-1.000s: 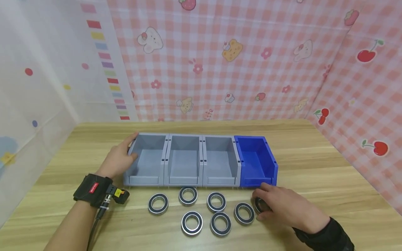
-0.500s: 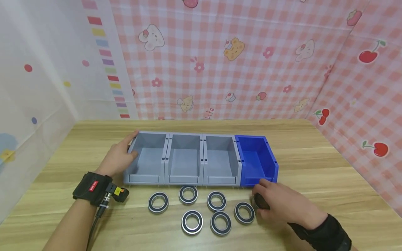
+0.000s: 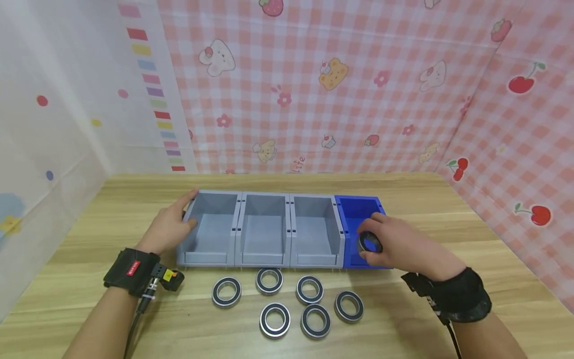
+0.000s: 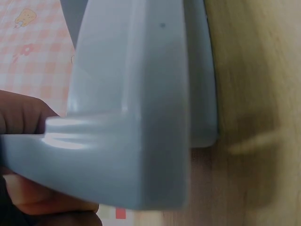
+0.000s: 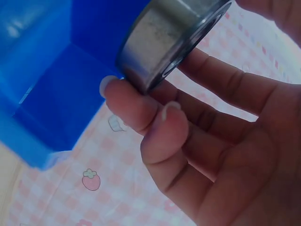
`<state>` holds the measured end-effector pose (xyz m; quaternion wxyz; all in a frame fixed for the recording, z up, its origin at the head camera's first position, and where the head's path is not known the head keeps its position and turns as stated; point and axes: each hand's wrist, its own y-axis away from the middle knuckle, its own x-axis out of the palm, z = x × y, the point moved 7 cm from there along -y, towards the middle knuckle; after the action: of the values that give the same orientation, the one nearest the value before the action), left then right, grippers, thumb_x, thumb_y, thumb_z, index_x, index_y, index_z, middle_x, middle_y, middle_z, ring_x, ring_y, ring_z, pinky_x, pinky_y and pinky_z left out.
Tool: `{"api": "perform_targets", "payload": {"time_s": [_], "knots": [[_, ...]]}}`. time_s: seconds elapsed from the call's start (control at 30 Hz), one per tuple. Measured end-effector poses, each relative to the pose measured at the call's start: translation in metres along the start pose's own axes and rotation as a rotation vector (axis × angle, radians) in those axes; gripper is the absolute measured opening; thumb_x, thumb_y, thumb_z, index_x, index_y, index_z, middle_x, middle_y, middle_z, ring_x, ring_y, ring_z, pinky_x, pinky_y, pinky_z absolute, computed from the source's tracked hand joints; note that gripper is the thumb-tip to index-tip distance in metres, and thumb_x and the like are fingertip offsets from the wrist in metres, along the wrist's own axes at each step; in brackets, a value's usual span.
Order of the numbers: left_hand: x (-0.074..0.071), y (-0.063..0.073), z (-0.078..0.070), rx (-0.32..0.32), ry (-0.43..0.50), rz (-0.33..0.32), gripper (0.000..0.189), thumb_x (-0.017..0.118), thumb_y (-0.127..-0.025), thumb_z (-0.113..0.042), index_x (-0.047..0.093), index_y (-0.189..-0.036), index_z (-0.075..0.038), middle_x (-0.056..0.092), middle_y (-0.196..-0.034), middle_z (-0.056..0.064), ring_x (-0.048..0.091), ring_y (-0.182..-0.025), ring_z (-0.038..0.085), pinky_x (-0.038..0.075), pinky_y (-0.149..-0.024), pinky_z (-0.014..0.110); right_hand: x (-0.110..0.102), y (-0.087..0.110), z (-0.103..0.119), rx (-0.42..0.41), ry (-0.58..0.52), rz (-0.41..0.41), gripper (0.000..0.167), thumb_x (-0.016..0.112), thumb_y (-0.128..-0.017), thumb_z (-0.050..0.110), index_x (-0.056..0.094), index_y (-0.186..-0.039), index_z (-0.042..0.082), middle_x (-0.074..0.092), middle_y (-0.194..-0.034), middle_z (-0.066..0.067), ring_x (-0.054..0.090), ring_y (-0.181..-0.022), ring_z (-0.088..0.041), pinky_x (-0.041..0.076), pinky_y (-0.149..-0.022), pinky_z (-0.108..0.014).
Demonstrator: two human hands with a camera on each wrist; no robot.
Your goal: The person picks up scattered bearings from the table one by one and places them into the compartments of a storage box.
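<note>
Head view, held bearing [image 3: 362, 243]: lifted from the table at near right and carried to the blue bin [image 3: 357, 261]; now seen tilted over that bin's opening, its height above the floor not told.
Head view, right hand [image 3: 401, 244]: moved farther off with the bearing, which is held between thumb and fingers; grip narrowed to its width.
Head view, loose bearings [image 3: 275, 333]: six, laid flat on the table [image 3: 426, 209], near side of the bins; unmoved. The rightmost place in the group has been vacated.
Head view, left hand [image 3: 168, 230]: kept at the outer left wall of the left bin [image 3: 205, 258].
Head view, bin row: three grey, then one blue at far right; position unchanged.
Head view, stage: pick-up of this bearing is judged complete, its setting down not yet done; one fewer is left to be lifted.
Left wrist view, left bin: its edge is pinched with fingers seen on both sides; the row is judged to be steadied thereby.
Right wrist view, held bearing: bright outer rim shown, gripped by the fingers; blue walls seen beyond, no release visible.
</note>
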<state>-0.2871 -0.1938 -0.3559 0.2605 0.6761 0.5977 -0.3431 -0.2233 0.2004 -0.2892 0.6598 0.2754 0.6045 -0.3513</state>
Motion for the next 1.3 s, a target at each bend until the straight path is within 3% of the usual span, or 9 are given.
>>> {"api": "perform_targets", "payload": {"time_s": [0.13, 0.27, 0.4, 0.47, 0.57, 0.63, 0.73, 0.87, 1.3], "knots": [[0.001, 0.000, 0.000, -0.007, -0.017, -0.004, 0.070, 0.052, -0.088, -0.007, 0.023, -0.152, -0.006, 0.055, -0.078, 0.014, 0.039, -0.047, 0.015, 0.034, -0.045, 0.031, -0.007, -0.013, -0.009, 0.052, -0.002, -0.035, 0.036, 0.076, -0.077, 0.027, 0.066, -0.104, 0.004, 0.055, -0.089, -0.003, 0.050, -0.070, -0.015, 0.044, -0.060, -0.028], [0.000, 0.000, 0.000, -0.010, -0.028, 0.000, 0.072, 0.052, -0.087, -0.006, 0.021, -0.152, -0.004, 0.054, -0.078, 0.013, 0.038, -0.046, 0.015, 0.033, -0.045, 0.031, -0.016, -0.026, -0.015, 0.078, -0.024, -0.074, 0.038, 0.076, -0.078, 0.027, 0.066, -0.105, 0.003, 0.057, -0.090, -0.005, 0.050, -0.073, -0.017, 0.043, -0.063, -0.033], [0.003, 0.003, -0.001, -0.040, -0.017, 0.049, 0.075, 0.051, -0.088, -0.006, 0.013, -0.153, -0.003, 0.053, -0.069, 0.012, 0.039, -0.042, 0.014, 0.036, -0.042, 0.030, -0.017, -0.037, -0.024, 0.110, -0.049, -0.079, 0.039, 0.076, -0.079, 0.027, 0.066, -0.106, 0.001, 0.056, -0.083, -0.003, 0.049, -0.072, -0.019, 0.042, -0.064, -0.035], [0.005, 0.005, -0.002, -0.056, -0.005, 0.081, 0.076, 0.050, -0.089, -0.007, 0.009, -0.153, -0.002, 0.055, -0.072, 0.018, 0.042, -0.040, 0.015, 0.040, -0.040, 0.031, -0.014, -0.040, -0.031, 0.135, -0.053, -0.071, 0.039, 0.076, -0.080, 0.028, 0.066, -0.106, 0.001, 0.056, -0.082, -0.004, 0.049, -0.073, -0.020, 0.042, -0.066, -0.036], [0.004, 0.007, -0.004, -0.070, 0.006, 0.111, 0.077, 0.050, -0.091, -0.008, 0.004, -0.153, -0.002, 0.056, -0.100, 0.035, 0.048, -0.040, 0.019, 0.044, -0.038, 0.034, -0.010, -0.045, -0.039, 0.174, -0.049, -0.056, 0.039, 0.076, -0.080, 0.028, 0.066, -0.105, 0.001, 0.059, -0.086, -0.006, 0.052, -0.076, -0.022, 0.045, -0.070, -0.039], [0.003, 0.007, -0.005, -0.080, 0.005, 0.112, 0.077, 0.050, -0.091, -0.009, 0.003, -0.153, -0.002, 0.053, -0.107, 0.037, 0.050, -0.042, 0.020, 0.045, -0.038, 0.036, -0.005, -0.046, -0.045, 0.199, -0.041, -0.043, 0.039, 0.076, -0.080, 0.028, 0.066, -0.105, 0.001, 0.061, -0.089, -0.008, 0.053, -0.078, -0.023, 0.046, -0.073, -0.041], [0.000, 0.008, -0.005, -0.101, -0.029, 0.082, 0.076, 0.051, -0.091, -0.010, 0.007, -0.153, -0.003, 0.057, -0.081, 0.024, 0.046, -0.041, 0.018, 0.043, -0.038, 0.034, 0.004, -0.050, -0.050, 0.221, -0.038, -0.009, 0.038, 0.075, -0.080, 0.027, 0.067, -0.105, 0.000, 0.063, -0.092, -0.010, 0.055, -0.078, -0.023, 0.047, -0.074, -0.043], [-0.003, 0.009, -0.005, -0.115, -0.085, 0.030, 0.071, 0.051, -0.090, -0.011, 0.016, -0.152, -0.003, 0.041, -0.053, 0.004, 0.040, -0.040, 0.015, 0.035, -0.039, 0.030, 0.016, -0.056, -0.055, 0.239, -0.048, 0.038, 0.036, 0.074, -0.080, 0.025, 0.067, -0.105, -0.002, 0.065, -0.092, -0.010, 0.056, -0.076, -0.022, 0.048, -0.075, -0.043], [-0.001, 0.007, -0.003, -0.107, -0.086, 0.013, 0.069, 0.048, -0.090, -0.010, 0.017, -0.151, -0.002, 0.036, -0.053, 0.002, 0.037, -0.042, 0.015, 0.032, -0.041, 0.031, 0.039, -0.068, -0.057, 0.265, -0.048, 0.117, 0.033, 0.071, -0.083, 0.021, 0.066, -0.106, -0.003, 0.065, -0.089, -0.010, 0.058, -0.074, -0.020, 0.050, -0.074, -0.043]]}}
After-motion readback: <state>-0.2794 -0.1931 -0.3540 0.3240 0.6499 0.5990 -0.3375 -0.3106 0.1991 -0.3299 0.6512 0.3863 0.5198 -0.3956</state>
